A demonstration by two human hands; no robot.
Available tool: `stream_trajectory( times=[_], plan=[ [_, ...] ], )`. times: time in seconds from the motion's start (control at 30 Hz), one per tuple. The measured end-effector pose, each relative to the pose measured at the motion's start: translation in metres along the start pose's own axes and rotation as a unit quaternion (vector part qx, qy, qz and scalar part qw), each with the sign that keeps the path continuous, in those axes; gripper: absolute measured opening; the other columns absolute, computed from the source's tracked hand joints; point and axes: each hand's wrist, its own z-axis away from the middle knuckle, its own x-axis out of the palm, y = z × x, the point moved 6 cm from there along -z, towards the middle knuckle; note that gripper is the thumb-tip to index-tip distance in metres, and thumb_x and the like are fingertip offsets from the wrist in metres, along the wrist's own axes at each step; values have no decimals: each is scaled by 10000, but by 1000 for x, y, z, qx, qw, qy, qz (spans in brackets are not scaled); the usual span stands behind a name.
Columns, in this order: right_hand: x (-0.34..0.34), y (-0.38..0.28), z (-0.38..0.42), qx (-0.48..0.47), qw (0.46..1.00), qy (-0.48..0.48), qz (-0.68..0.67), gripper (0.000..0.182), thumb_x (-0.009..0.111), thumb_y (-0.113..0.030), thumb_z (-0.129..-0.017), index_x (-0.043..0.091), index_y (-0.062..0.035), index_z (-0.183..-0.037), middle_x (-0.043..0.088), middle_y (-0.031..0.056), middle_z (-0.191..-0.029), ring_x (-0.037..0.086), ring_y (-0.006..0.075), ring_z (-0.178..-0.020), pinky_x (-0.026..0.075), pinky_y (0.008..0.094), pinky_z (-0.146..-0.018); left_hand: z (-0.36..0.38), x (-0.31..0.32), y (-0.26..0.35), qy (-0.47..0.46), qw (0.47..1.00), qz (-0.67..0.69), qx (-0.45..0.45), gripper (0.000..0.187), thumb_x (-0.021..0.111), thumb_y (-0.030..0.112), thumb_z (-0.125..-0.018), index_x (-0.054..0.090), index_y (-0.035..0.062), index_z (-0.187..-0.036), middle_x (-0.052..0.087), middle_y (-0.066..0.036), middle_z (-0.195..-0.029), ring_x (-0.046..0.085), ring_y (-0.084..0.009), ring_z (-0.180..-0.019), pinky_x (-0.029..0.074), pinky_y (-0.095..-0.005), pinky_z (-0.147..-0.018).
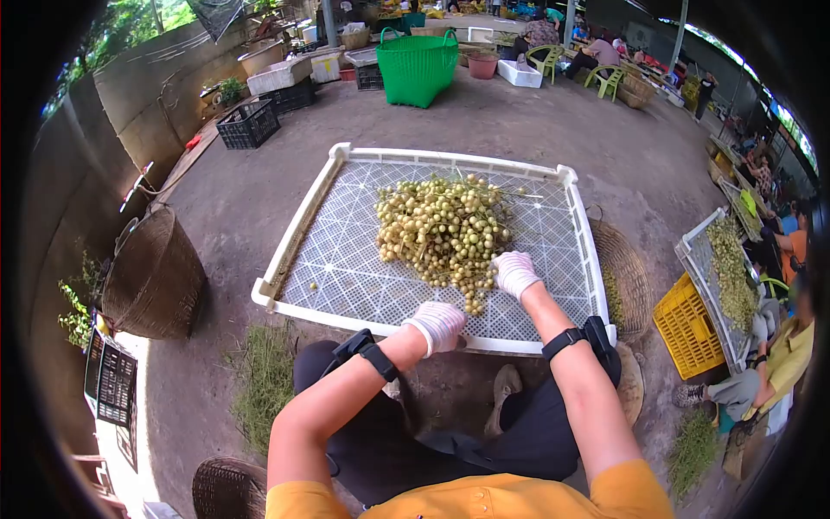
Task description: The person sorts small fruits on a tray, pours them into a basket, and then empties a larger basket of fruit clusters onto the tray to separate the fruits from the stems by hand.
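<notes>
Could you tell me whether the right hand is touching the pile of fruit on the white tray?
Touching. The head view shows the gloved right hand resting against the lower right edge of the fruit pile, with no gap between them.

Daylight is even and diffuse under the roof; shadows on the concrete floor (251, 208) stay soft. Brightest zones are the open sides at upper left and far right. Fisheye distortion bends the edges, with black vignetting in the corners. Centre focus is sharp; the periphery softens slightly.
</notes>
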Motion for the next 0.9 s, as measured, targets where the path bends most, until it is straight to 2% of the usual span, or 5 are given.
stream_trajectory(
  times=[0.23, 0.5, 0.6, 0.8, 0.9],
  plan=[
    [-45, 8, 19, -18, 988, -107, -112, 227, 620, -176, -695, 702, -144, -903, 665, 130, -859, 637, 288, -823, 500, 375, -741, -10, -82, -13, 220, 975, -28, -28, 132, 574, 124, -728, 608, 37, -821, 607, -146, -730, 607, -335, -738, 485, -426, -652],
    [-76, 46, 45, 36, 982, -47, -180, 271, 590, -268, -740, 684, -117, -945, 664, 128, -846, 632, 286, -818, 485, 383, -758, -123, -34, 8, 207, 977, -16, -45, 189, 577, 152, -749, 642, 86, -913, 637, -133, -898, 612, -291, -841, 475, -402, -719],
    [-72, 57, 53, 53, 974, -78, -208, 290, 591, -290, -754, 676, -118, -972, 661, 126, -897, 625, 279, -873, 480, 374, -798, -145, -11, 7, 97, 984, -77, -126, 211, 617, 184, -718, 646, 74, -895, 645, -126, -917, 621, -249, -869, 457, -373, -741],
    [-89, 50, 56, 58, 986, -70, -138, 287, 573, -279, -780, 667, -110, -992, 657, 136, -897, 626, 276, -865, 480, 366, -806, -131, -4, -1, 17, 993, -107, -55, 201, 622, 151, -693, 646, 65, -872, 669, -121, -790, 656, -269, -756, 482, -390, -661],
    [-87, 58, 56, 92, 985, -46, -142, 269, 583, -296, -782, 672, -128, -973, 658, 120, -896, 627, 273, -863, 482, 367, -790, -114, -33, -15, 132, 987, -75, -45, 210, 593, 142, -727, 612, 49, -914, 652, -133, -759, 638, -308, -765, 486, -395, -642]
  ],
)
